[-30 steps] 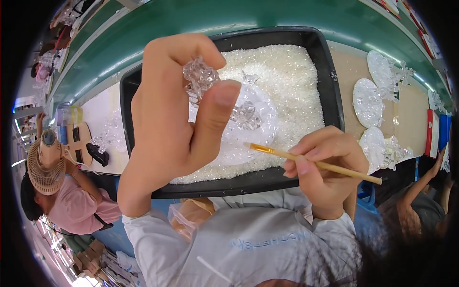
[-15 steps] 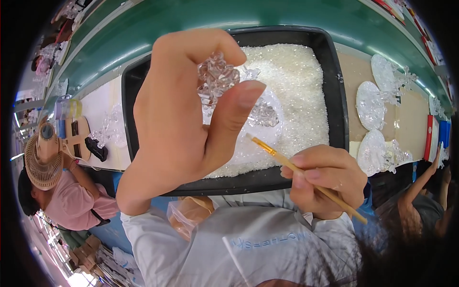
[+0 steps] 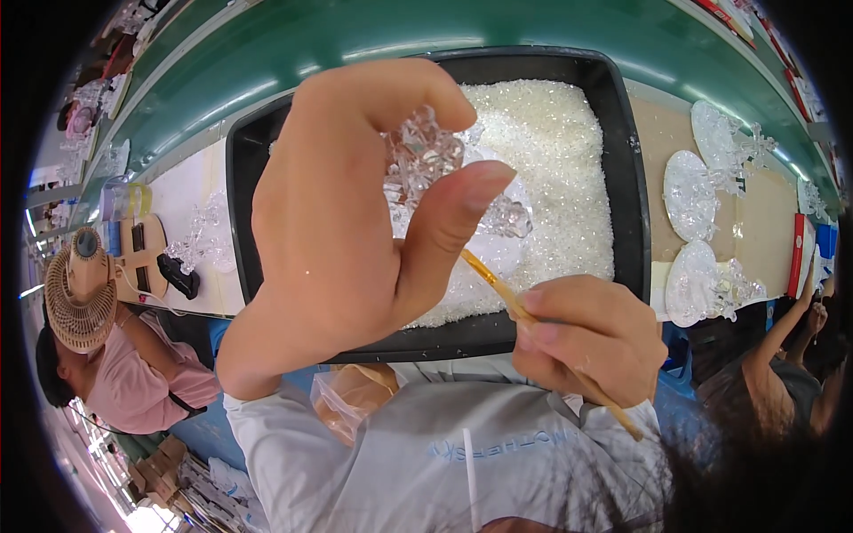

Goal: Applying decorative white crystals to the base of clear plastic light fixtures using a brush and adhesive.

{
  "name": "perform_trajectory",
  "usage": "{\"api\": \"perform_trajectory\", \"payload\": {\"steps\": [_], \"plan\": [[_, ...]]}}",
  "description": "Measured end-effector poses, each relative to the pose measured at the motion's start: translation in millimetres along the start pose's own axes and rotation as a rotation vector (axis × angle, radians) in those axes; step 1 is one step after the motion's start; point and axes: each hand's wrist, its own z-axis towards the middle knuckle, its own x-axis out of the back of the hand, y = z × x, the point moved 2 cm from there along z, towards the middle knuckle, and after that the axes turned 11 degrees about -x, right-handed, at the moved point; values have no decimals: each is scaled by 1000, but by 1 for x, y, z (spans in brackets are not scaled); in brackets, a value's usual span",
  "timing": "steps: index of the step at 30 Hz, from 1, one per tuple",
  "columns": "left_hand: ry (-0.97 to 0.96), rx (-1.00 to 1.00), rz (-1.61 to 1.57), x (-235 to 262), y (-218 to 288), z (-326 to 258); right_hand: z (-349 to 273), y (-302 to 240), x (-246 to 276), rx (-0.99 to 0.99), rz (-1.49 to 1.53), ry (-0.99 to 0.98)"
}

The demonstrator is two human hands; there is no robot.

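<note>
My left hand [image 3: 333, 204] is closed over the black tray [image 3: 629, 204], its thumb and forefinger curled round a clear, faceted crystal-like ornament [image 3: 426, 147]. Part of that ornament is hidden behind the fingers, and a lumpy clear piece [image 3: 509, 219] shows past the thumb. In my right hand [image 3: 595, 338] is a thin wooden paintbrush [image 3: 502, 289], gripped like a pen and pointing up and left. The brush tip is hidden behind the left thumb. Sparkling white granules [image 3: 564, 178] fill the tray below both hands, with a smoother white area beneath the ornament.
Round glittery white pieces with clear ornaments [image 3: 691, 195] lie on the board at right. More clear ornaments [image 3: 209, 231] and a black object [image 3: 179, 277] sit left of the tray. A person in pink [image 3: 151, 364] works at left, near a fan [image 3: 82, 302]; another person [image 3: 773, 373] is at right.
My left hand and the ornament have shifted slightly right. My right hand has moved a little left and down, taking the brush tip behind the left thumb.
</note>
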Motion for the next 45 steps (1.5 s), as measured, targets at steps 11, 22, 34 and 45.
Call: {"api": "perform_trajectory", "payload": {"steps": [11, 22, 34, 45], "plan": [[-34, -26, 66, 5, 0, 0, -2, 5, 6, -40, 78, -56], [38, 74, -108, 5, -5, -4, 3, 4, -3, -32, 171, 7], [59, 157, -140, 0, -1, -1, 11, 3, -8, 82, 148, -124], [107, 151, -197, -2, -2, -3, 8, 7, -14, 122, 115, -77]]}}
